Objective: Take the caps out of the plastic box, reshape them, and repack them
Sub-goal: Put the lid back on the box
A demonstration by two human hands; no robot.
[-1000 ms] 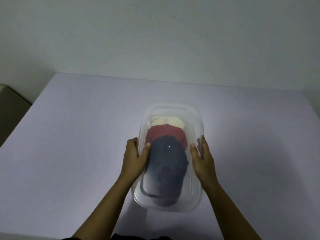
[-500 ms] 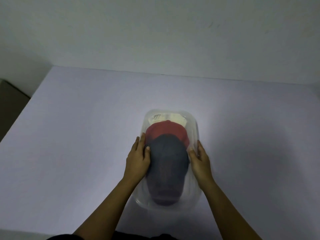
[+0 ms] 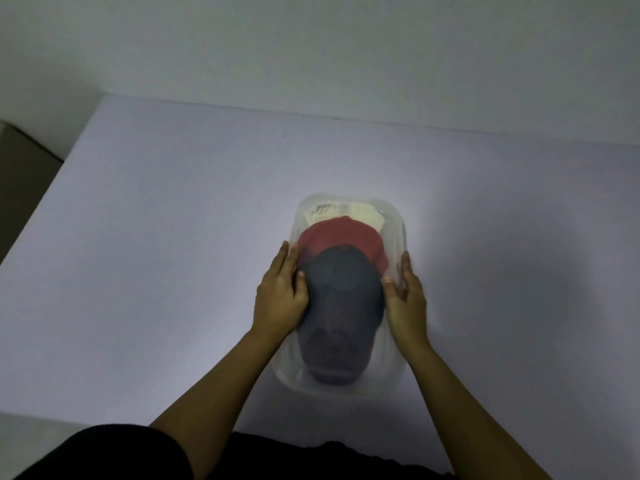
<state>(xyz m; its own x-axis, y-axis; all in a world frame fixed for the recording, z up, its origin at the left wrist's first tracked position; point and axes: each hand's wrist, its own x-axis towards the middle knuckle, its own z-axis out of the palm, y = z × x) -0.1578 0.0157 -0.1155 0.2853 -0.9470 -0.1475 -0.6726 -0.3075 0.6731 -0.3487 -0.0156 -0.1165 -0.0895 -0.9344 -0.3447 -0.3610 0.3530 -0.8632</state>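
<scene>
A clear plastic box (image 3: 393,375) lies lengthwise on the lavender table (image 3: 156,254) in front of me. Three caps are nested in it: a dark blue cap (image 3: 343,306) nearest, a red cap (image 3: 341,237) behind it, and a cream cap (image 3: 346,213) at the far end. My left hand (image 3: 278,299) clasps the box's left wall, its thumb against the blue cap's crown. My right hand (image 3: 407,306) clasps the right wall, thumb hooked over the rim.
A pale wall rises right behind the table's far edge. Beyond the table's left edge there is a drop to a brown surface (image 3: 20,174). My dark clothing fills the bottom of the view.
The box now sits flatter and is seen more from above. Both hands have stayed on its sides, the thumbs shifting inward toward the blue cap.
</scene>
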